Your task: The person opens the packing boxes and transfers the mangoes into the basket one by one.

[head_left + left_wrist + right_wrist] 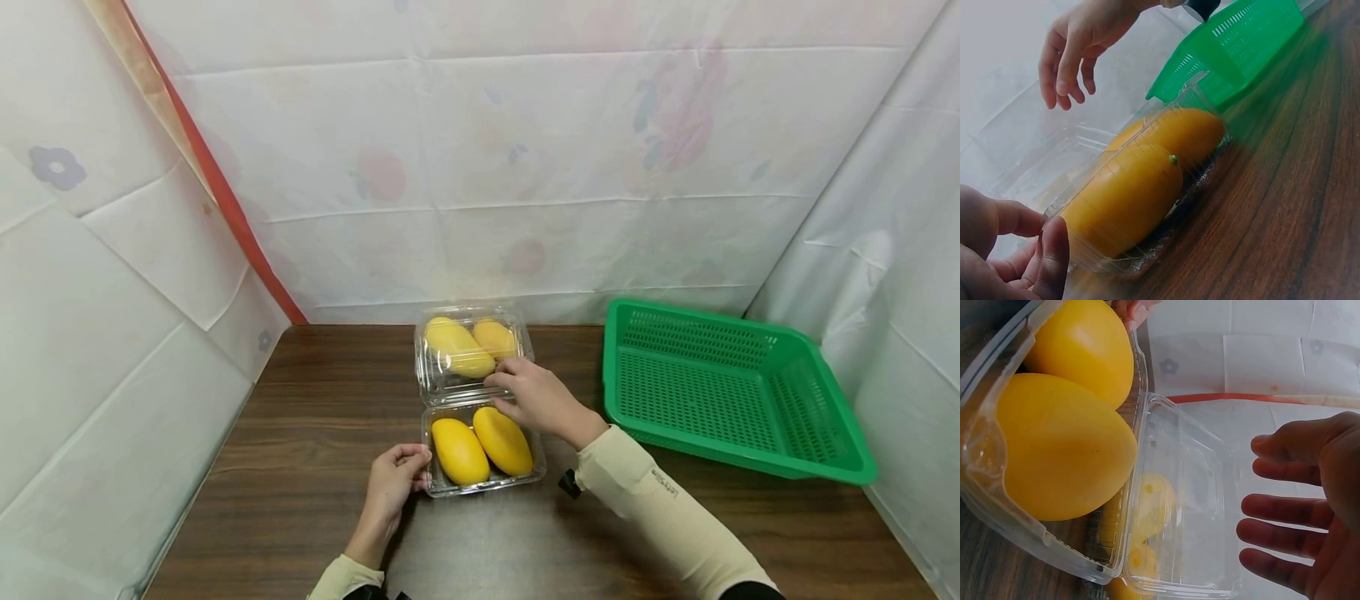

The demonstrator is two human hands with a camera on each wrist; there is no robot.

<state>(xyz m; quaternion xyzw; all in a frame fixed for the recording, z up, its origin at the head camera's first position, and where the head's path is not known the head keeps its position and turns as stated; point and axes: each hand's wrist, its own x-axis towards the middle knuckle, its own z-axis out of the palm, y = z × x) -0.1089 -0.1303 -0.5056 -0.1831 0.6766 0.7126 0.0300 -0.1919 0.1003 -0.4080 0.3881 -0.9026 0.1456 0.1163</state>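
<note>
A clear plastic clamshell box lies on the table with its lid swung back. Two yellow mangoes, a left one and a right one, fill its base side by side. My left hand pinches the box's left rim between thumb and fingers. Over the hinge side hovers my right hand, fingers spread and holding nothing; the right wrist view shows it apart from the lid. Behind, two more mangoes show through clear plastic; whether they sit in a second box I cannot tell.
A green plastic basket with perforated sides stands to the right, close to my right forearm. The brown wood-grain table ends at a white patterned cloth at the back, with cloth on both sides too.
</note>
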